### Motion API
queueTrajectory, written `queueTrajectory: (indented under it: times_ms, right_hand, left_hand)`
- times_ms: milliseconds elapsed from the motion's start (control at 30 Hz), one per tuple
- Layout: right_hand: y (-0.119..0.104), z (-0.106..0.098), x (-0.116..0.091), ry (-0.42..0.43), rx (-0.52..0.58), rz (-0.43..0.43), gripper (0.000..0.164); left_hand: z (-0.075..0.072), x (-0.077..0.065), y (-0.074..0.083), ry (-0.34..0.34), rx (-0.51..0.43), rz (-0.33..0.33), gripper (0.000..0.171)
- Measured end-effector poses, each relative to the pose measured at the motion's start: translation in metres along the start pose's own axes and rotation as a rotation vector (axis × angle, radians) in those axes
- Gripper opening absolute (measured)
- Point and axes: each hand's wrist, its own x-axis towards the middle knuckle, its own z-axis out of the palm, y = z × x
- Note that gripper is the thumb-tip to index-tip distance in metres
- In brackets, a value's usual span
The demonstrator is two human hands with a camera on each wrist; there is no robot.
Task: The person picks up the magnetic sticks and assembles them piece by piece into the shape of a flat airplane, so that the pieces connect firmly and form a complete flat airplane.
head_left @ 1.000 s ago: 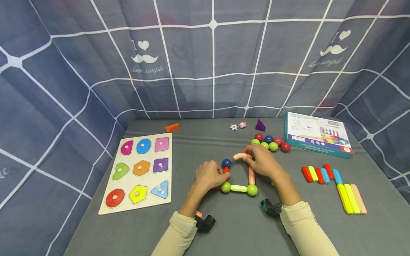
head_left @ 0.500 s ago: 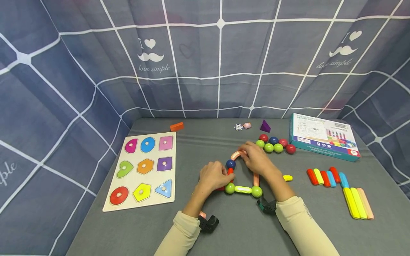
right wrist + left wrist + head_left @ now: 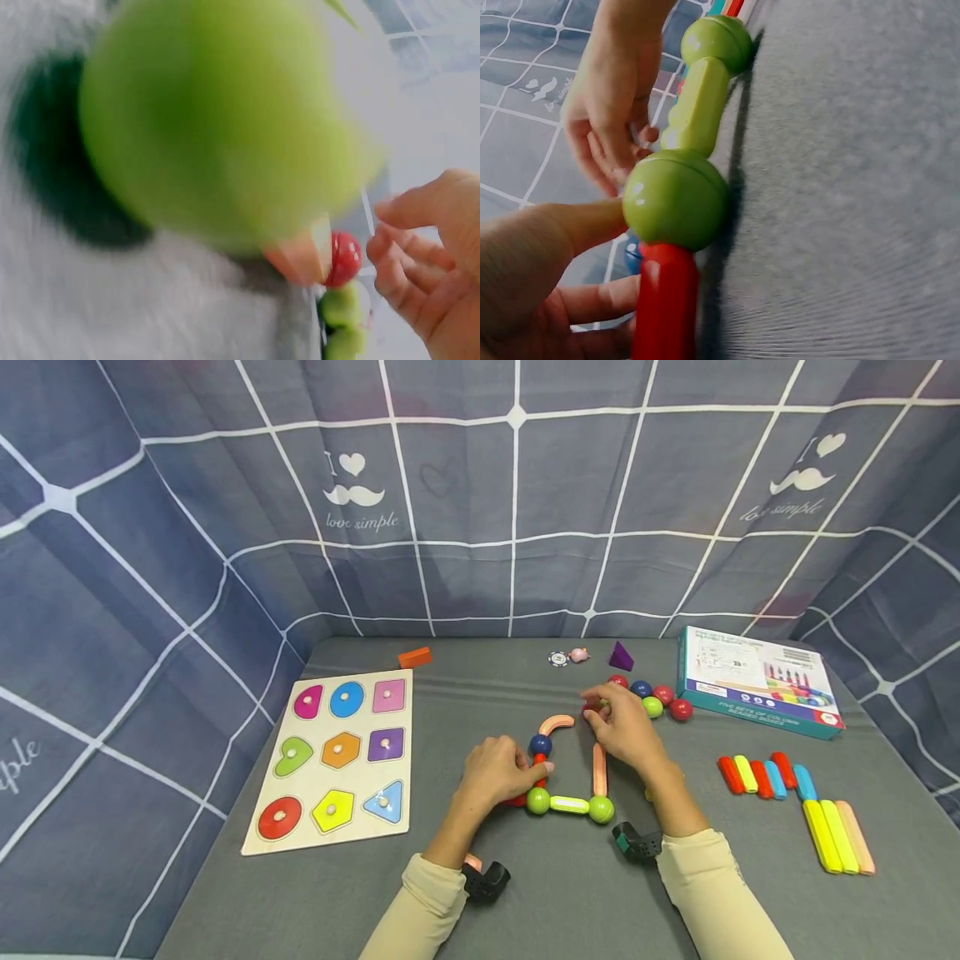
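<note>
My left hand [image 3: 495, 775] pinches a red stick [image 3: 540, 760] between thumb and fingers, on the left side of a ball-and-stick frame. Above it sit a blue ball [image 3: 540, 745] and a curved peach stick [image 3: 557, 722] whose other end is free. A green ball [image 3: 537, 801], a yellow-green stick [image 3: 569, 805] and another green ball [image 3: 601, 810] form the near side. A straight peach stick [image 3: 599, 772] runs up the right side. My right hand [image 3: 626, 727] hovers with loosely bent fingers close over a red ball [image 3: 345, 259] at that stick's far end.
Behind the right hand lie several red, green and blue balls [image 3: 663, 695]. Loose coloured sticks [image 3: 832, 835] and a box [image 3: 761, 681] are at right. A shape puzzle board [image 3: 330, 756] lies left. Small items, including a purple wedge [image 3: 621, 657], stand at the back.
My right hand brought the curved peach stick to the blue ball, let go of it and moved right to the red ball. My left hand stayed on the red stick.
</note>
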Motion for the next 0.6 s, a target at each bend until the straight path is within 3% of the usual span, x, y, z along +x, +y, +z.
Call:
queueTrajectory:
  times_ms: [67, 233, 433, 600]
  right_hand:
    - [0.004, -0.006, -0.003, 0.017, -0.042, 0.025, 0.026]
    - [0.009, -0.007, -0.005, -0.042, -0.103, 0.045, 0.029]
    - [0.013, -0.002, -0.007, -0.015, -0.114, 0.023, 0.033]
    - [0.017, 0.0, -0.01, -0.015, -0.125, 0.025, 0.033]
  left_hand:
    - [-0.002, 0.002, 0.003, 0.053, 0.01, 0.003, 0.046]
    - [-0.004, 0.012, 0.014, 0.172, 0.025, 0.009, 0.027]
    - [0.001, 0.033, 0.029, 0.179, 0.003, -0.003, 0.026]
    - [0.013, 0.044, 0.027, 0.154, 0.003, -0.059, 0.03]
